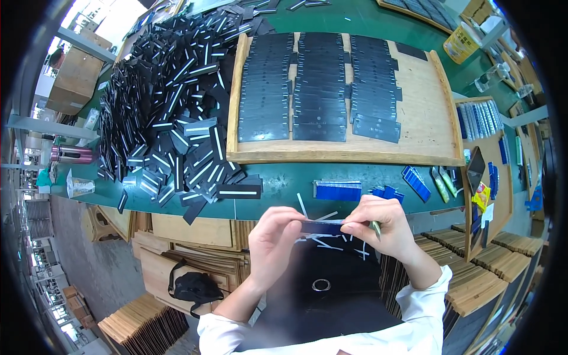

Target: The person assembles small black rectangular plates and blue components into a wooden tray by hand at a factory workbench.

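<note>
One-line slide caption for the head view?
Left hand and right hand hold a dark strip beside a green table.

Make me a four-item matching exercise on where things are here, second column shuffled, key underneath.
1. Narrow dark blue strip
2. Pink bottle
3. Yellow tub
4. Black bag

A. On wooden boards
B. Past the tray's upper right corner
C. Between left hand and right hand
D. Left of the heap of black strips

Pairs: 1-C, 2-D, 3-B, 4-A
</note>
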Tool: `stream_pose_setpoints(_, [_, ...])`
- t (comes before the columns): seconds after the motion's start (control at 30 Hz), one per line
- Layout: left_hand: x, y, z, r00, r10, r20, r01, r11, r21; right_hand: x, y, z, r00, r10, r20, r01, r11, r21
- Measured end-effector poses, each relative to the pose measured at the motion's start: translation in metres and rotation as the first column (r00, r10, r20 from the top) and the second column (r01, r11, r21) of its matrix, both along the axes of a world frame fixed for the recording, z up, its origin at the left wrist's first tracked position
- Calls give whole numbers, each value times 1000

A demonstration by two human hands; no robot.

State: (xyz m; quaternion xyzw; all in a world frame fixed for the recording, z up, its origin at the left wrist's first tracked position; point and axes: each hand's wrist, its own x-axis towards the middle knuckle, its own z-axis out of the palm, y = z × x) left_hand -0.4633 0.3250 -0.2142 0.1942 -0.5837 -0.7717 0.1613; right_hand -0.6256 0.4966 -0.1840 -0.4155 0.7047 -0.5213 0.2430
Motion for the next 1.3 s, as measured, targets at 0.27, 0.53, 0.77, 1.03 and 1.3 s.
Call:
stream_pose_setpoints(0.27, [-7, 0, 9, 974, -217, 61, 196, 950, 243, -1, -6, 2, 1000, 12, 19, -12, 1000, 16])
stream_pose_setpoints(0.53, [-21, 1, 29, 949, -258, 184, 231, 961, 153, -13, -7, 9, 976, 25, 215, -39, 997, 62])
stream_pose_setpoints(0.77, [-43, -21, 51, 978, -206, -34, 29, 297, -954, -29, -14, 15, 977, 38, 209, -64, 991, 120])
stream_pose_setpoints(1.03, [-61, -18, 50, 986, -146, -86, -19, 410, -912, -46, -18, 30, 954, 180, 238, -206, 975, 88])
stream_pose_setpoints(1.3, [-57, -12, 13, 984, -96, -151, 100, 995, 22, -67, -36, 19, 930, 102, -353, -202, 945, -258])
